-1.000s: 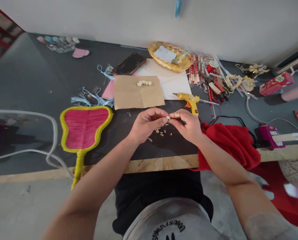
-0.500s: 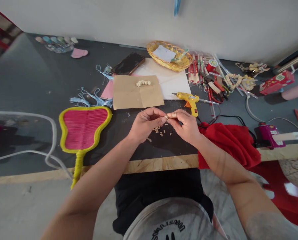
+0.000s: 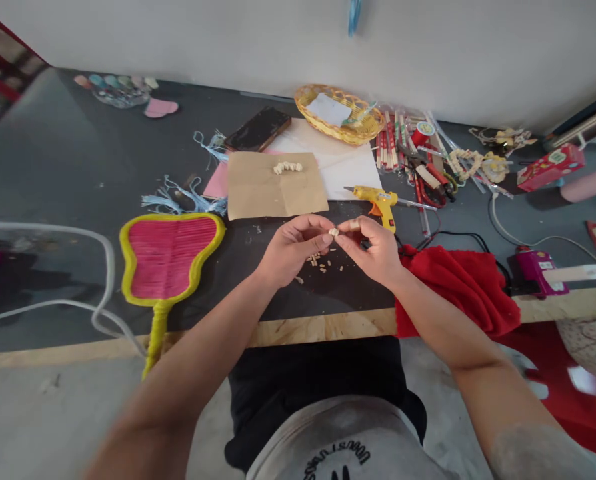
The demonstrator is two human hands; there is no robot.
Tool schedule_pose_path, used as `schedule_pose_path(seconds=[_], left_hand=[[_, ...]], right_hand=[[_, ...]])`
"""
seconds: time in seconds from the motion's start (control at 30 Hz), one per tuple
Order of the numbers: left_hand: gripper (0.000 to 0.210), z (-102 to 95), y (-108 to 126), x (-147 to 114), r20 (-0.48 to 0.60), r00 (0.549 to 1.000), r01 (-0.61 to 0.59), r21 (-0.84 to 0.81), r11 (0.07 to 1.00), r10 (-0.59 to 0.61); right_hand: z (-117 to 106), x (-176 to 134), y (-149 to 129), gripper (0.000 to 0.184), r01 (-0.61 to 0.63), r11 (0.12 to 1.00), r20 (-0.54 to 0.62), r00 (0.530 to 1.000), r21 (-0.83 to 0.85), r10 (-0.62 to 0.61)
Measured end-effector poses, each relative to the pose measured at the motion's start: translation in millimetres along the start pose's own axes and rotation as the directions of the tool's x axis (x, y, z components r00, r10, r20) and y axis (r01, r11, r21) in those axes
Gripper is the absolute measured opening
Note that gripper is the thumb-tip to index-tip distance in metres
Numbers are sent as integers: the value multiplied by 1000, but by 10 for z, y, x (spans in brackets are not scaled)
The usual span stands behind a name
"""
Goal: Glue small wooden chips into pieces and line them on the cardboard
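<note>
Between my hands is a small cream-coloured piece (image 3: 333,232), made of short chunky bits. My left hand (image 3: 298,247) pinches it between thumb and forefinger. From the other side, the thumb and fingertips of my right hand (image 3: 371,245) close on its edge. Under my hands, loose short wooden bits (image 3: 323,269) lie scattered on the dark table (image 3: 278,300). A similar cream-coloured curved piece (image 3: 288,167) rests on a brown paper sheet (image 3: 258,193) just beyond. The yellow glue gun (image 3: 381,203) lies behind my right hand.
A pink fan with a yellow rim (image 3: 172,257) lies left, near light blue tassels (image 3: 183,200). Behind are a phone (image 3: 258,129) and a wicker basket (image 3: 341,137). Sticks (image 3: 391,140), pliers and thread crowd the right back. A red cloth (image 3: 453,287) hangs over the front edge.
My right fingers have shifted slightly, so more of the small cream-coloured piece shows between my hands. The rest of the table looks the same.
</note>
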State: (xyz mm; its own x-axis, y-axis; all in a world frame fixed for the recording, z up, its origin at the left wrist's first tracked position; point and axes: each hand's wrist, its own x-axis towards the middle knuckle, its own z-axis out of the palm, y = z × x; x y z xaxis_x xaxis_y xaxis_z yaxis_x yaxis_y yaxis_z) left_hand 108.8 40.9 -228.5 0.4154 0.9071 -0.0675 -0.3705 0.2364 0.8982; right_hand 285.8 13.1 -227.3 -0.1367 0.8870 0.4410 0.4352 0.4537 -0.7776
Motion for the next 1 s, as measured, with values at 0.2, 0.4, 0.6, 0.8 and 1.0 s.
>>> schedule_pose_path(seconds=[0.2, 0.4, 0.6, 0.8, 1.0], left_hand=[[20, -22, -42, 2, -28, 997, -70, 45, 997, 71], [18, -32, -83, 2, -75, 993, -83, 109, 991, 91], [20, -30, -121, 3, -104, 990, -90, 100, 991, 101], [18, -35, -119, 2, -102, 992, -63, 51, 997, 68], [22, -39, -41, 15, -69, 994, 76, -117, 990, -85]], right_hand=[[-3, -9, 19, 11, 27, 1000, -10, 1000, -13, -27], [25, -19, 25, 7, 83, 996, -48, 995, -11, -83], [54, -20, 41, 8, 96, 994, -66, 993, -57, -100], [67, -10, 49, 7, 114, 993, -60, 991, -35, -116], [56, -12, 66, 24, -27, 998, 21, 999, 49, 26]])
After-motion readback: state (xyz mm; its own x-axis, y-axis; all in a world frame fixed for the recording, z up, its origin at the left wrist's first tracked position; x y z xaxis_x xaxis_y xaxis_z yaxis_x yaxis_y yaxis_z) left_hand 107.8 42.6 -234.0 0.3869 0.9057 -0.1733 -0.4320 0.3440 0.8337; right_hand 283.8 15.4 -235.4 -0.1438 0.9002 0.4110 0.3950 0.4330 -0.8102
